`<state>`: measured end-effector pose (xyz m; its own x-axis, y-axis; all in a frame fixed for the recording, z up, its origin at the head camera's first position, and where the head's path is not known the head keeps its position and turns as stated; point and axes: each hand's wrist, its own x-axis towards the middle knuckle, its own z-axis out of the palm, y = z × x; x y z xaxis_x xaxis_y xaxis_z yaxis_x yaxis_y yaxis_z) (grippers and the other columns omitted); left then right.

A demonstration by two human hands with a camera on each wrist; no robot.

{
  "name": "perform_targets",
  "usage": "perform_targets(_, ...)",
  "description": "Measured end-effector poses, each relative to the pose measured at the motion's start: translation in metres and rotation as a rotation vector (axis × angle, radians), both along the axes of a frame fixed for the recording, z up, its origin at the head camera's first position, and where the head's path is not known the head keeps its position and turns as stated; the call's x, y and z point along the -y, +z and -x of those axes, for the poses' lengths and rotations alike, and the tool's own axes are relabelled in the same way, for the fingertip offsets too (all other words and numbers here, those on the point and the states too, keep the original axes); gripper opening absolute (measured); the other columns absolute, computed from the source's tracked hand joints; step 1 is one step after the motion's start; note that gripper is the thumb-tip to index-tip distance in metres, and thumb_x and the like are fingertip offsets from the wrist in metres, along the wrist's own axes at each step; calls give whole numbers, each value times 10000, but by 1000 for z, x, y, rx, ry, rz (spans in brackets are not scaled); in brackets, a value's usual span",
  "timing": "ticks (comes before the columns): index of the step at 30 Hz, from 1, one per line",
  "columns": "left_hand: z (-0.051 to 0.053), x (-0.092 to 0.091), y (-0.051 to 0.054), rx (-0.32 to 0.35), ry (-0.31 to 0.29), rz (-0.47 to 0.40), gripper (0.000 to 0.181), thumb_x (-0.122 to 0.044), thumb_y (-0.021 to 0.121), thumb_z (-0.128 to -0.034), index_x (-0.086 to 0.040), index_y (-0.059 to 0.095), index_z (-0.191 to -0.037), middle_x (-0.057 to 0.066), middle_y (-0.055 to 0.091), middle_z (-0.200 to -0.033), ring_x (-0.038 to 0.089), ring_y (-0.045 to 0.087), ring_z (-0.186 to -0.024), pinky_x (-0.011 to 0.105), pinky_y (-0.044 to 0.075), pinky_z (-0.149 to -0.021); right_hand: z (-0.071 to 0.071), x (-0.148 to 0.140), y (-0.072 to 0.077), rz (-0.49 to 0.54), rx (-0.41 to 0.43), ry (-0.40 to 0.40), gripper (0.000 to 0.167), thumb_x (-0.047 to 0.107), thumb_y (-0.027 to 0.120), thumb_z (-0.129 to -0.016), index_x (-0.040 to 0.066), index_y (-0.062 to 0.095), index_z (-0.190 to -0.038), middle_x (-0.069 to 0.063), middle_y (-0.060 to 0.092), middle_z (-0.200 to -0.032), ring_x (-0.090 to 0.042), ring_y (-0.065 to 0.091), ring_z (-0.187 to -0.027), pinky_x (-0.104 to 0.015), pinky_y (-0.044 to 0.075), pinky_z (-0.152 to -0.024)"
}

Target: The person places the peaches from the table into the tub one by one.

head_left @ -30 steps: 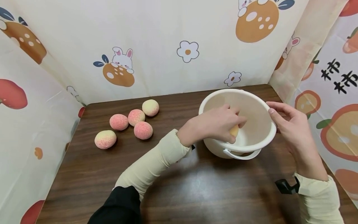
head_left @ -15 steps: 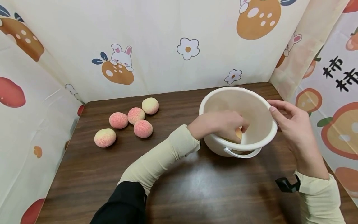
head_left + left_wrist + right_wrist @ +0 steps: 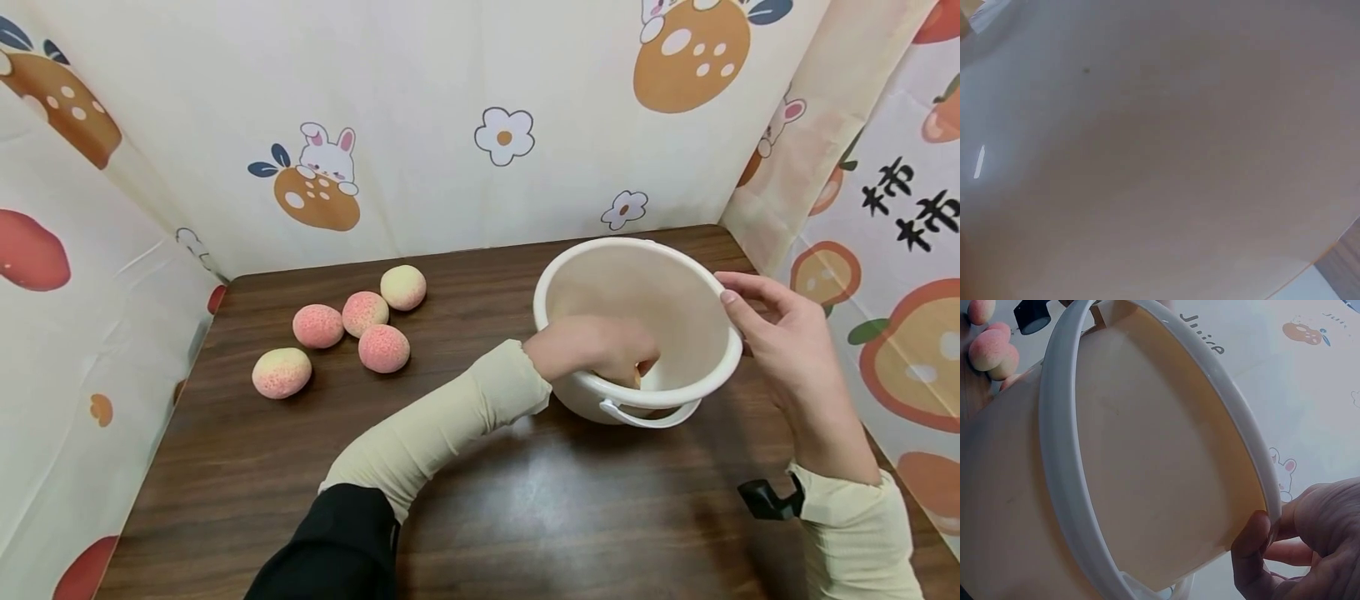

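Observation:
The white bucket point(image 3: 675, 308) stands at the right of the table, its handle point(image 3: 652, 421) hanging at the front. My left hand point(image 3: 609, 348) reaches down inside it with curled fingers. Between those fingers shows a sliver of a yellow-orange peach point(image 3: 638, 377); the rest of it is hidden by the hand. My right hand point(image 3: 787, 342) pinches the right side of the rim. In the right wrist view, thumb and fingers point(image 3: 1250, 550) lie on both sides of that rim. Only the bucket's inner wall point(image 3: 1166, 144) fills most of the left wrist view.
Several pink and yellow peaches lie in a loose group at the left of the dark wooden table point(image 3: 540, 517), among them a pale yellow peach point(image 3: 403, 287) at the back. Printed curtains point(image 3: 450, 75) hang behind and on both sides.
My left hand has gone lower into the bucket with the peach, and its forearm has shifted right. The right hand keeps its place on the rim.

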<state>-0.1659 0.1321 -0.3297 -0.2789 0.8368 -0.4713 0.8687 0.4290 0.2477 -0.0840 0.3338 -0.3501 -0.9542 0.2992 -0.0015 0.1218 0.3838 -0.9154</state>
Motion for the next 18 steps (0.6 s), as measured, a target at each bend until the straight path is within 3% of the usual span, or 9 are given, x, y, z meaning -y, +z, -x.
perform_targets(4,0,-1,-1,1,12,48,124,-265,630,-969,-206,679,-1067,-95,667,-1080,59,588,-992,186,430,-781,-1,0,-1,-17,14,-7,498,358,647,-1018,115,591,-1449,251,659,-1020,57,702,-801,-207,607,-630)
perform_targets(11,1,-2,-1,-9,-45,94,262,-272,576,-1018,-184,721,-1217,-63,690,-1190,70,571,-1034,176,425,-814,0,1,0,-2,1,-4,494,343,651,-1019,104,591,-1447,243,670,-1023,52,711,-804,-207,608,-629)
perform_targets(18,2,-3,-1,-3,-63,131,290,-346,590,-1032,-206,747,-1231,-82,722,-1222,60,596,-1049,184,453,-845,-1,1,0,20,-11,-5,471,325,658,-1017,104,605,-1429,240,688,-988,43,716,-781,-209,606,-616)
